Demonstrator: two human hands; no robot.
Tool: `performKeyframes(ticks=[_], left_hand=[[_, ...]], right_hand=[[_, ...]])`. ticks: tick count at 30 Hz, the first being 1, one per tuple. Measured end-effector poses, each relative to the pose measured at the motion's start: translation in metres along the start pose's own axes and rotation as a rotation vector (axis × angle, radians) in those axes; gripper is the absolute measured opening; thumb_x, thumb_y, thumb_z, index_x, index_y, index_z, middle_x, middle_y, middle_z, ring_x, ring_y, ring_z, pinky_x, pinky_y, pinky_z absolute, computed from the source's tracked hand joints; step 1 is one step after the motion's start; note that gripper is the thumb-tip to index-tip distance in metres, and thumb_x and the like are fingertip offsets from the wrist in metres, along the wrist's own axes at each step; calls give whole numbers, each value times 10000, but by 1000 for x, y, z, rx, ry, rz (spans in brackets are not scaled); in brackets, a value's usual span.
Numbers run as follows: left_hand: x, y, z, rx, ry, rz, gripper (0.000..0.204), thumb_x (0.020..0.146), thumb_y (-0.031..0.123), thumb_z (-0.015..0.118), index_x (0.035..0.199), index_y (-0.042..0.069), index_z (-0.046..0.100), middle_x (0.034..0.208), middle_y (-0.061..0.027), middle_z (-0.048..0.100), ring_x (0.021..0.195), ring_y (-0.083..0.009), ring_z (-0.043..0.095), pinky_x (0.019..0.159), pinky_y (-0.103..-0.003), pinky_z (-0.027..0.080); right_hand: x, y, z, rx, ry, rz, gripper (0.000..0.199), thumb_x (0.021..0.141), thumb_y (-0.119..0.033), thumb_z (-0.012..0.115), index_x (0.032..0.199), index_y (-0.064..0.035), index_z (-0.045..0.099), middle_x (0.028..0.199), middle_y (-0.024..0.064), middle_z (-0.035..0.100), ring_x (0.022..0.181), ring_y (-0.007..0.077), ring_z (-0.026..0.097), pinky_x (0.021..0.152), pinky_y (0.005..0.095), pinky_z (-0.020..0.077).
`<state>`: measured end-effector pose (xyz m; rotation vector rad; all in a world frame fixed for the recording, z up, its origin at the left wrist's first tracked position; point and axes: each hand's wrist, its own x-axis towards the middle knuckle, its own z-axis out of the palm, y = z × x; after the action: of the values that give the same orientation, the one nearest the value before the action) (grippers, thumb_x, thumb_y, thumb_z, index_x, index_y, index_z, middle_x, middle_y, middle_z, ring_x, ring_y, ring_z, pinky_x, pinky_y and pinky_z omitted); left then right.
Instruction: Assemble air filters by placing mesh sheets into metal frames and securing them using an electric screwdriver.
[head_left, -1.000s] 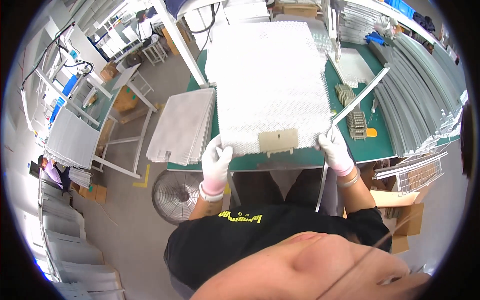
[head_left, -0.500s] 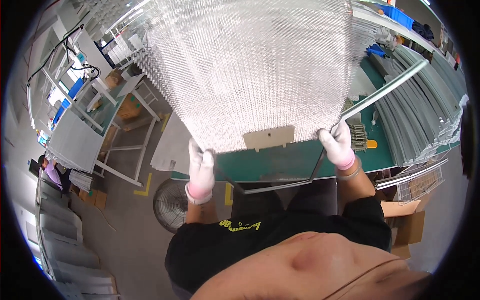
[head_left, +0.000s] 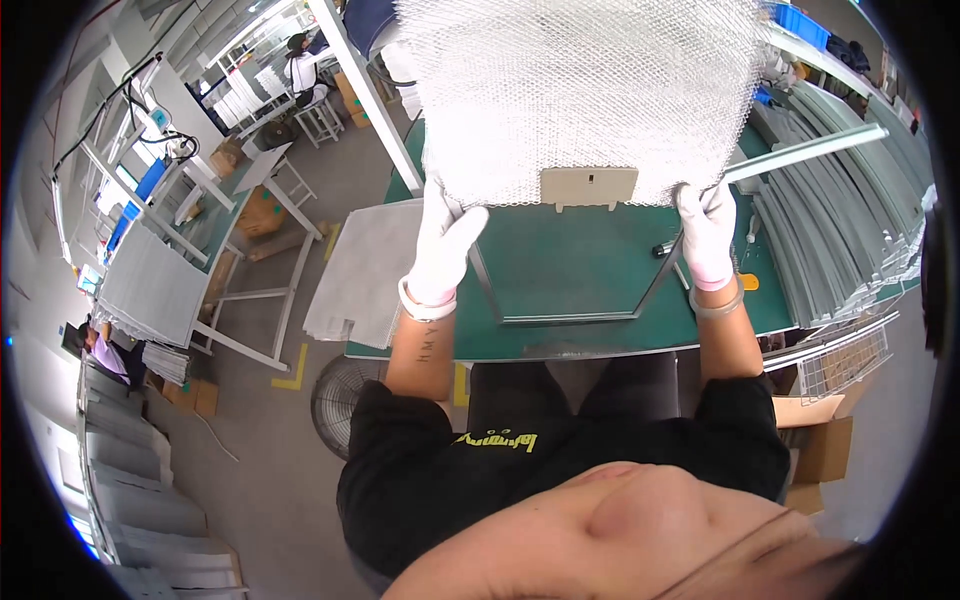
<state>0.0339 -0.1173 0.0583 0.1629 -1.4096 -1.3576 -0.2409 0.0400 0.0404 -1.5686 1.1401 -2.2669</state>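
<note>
A silvery expanded-metal mesh sheet (head_left: 590,100) is held up over the workbench by its near corners. My left hand (head_left: 445,245), in a white glove, is closed on the left corner, with the thumb reaching right and the other fingers partly hidden. At the right corner, my gloved right hand (head_left: 708,230) pinches the sheet's edge. A beige plate (head_left: 588,186) with a small slot and two tabs sits on the mesh's near edge. Below is a thin grey metal frame (head_left: 570,319); its far part is hidden behind the mesh, and I cannot tell whether it rests on the green tabletop.
The green workbench (head_left: 560,345) carries a pile of grey sheets (head_left: 365,270) at left and stacked grey strips (head_left: 840,210) at right. A yellow-handled tool (head_left: 748,282) lies near my right wrist. A floor fan (head_left: 340,400) stands left of the bench. Other people work farther off.
Both hands have moved away from me and rightward with the mesh sheet. The grey frame has shifted from the bench's front edge to farther over the tabletop. More of the left background shows.
</note>
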Motion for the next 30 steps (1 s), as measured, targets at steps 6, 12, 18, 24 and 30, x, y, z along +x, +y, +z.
performKeyframes(ticks=[6, 12, 18, 24, 30], left_hand=[[4, -18, -12, 151, -96, 190, 424, 956, -42, 576, 1369, -17, 481, 1004, 28, 560, 796, -24, 471, 716, -171, 404], [2, -15, -9, -19, 7, 44, 306, 940, -73, 555, 1231, 15, 521, 956, 18, 567, 801, -39, 494, 714, -203, 424], [6, -20, -12, 77, 84, 99, 280, 931, -62, 566, 1198, 18, 531, 949, 2, 591, 792, -46, 515, 711, -212, 444], [8, -13, -9, 60, 30, 3, 237, 922, -55, 598, 1136, 30, 542, 918, 10, 580, 755, -40, 499, 672, -205, 427], [5, -21, -10, 206, -18, 104, 230, 922, -54, 608, 1127, 24, 537, 898, 8, 567, 736, -35, 482, 657, -205, 423]], right_hand=[[-7, 6, 7, 67, 13, 29, 388, 980, -135, 681, 1306, 36, 557, 1085, -4, 654, 921, 48, 551, 821, 220, 456], [-6, -1, 19, 52, 25, 67, 372, 952, -94, 695, 1283, 29, 577, 1061, 1, 663, 899, 47, 559, 817, 230, 473], [-20, -2, 16, 88, 56, 124, 353, 935, -51, 687, 1260, 40, 586, 1032, 15, 674, 882, 62, 581, 803, 231, 485], [-19, -8, 21, 114, 76, 98, 317, 935, -4, 659, 1242, 45, 596, 1074, 35, 681, 928, 80, 602, 844, 250, 489], [-20, -4, 22, 159, 124, 115, 302, 932, 33, 644, 1231, 32, 601, 1072, 35, 673, 921, 83, 601, 839, 250, 485]])
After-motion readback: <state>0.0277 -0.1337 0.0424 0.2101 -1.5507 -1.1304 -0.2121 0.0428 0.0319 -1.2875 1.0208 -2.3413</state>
